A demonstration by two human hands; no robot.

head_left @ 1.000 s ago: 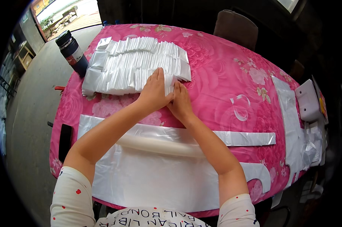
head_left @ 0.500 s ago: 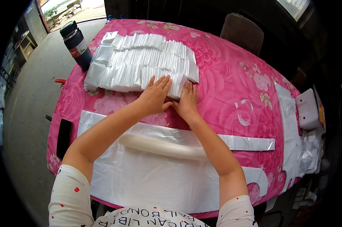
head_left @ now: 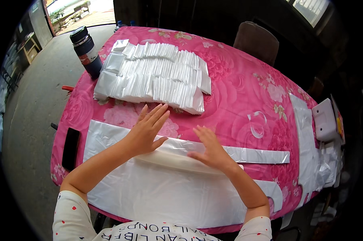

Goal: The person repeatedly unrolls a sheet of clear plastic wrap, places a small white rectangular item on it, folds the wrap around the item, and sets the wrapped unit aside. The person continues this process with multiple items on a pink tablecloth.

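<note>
While 2 hands [head_left: 145, 134] [head_left: 213, 152] hover, white stacks [head_left: 159, 74] beyond, pale tube [head_left: 169, 160] beneath

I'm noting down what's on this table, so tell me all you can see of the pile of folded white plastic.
The pile consists of many thin, shiny white pieces that look like folded plastic film, packed closely in three uneven rows, with edges showing like pages. Flatter, silvery folds show at its left end. It rests on the pink flowered tablecloth, right of a dark bottle. The left hand's fingertips are at its near edge; whether they touch is unclear.
</note>
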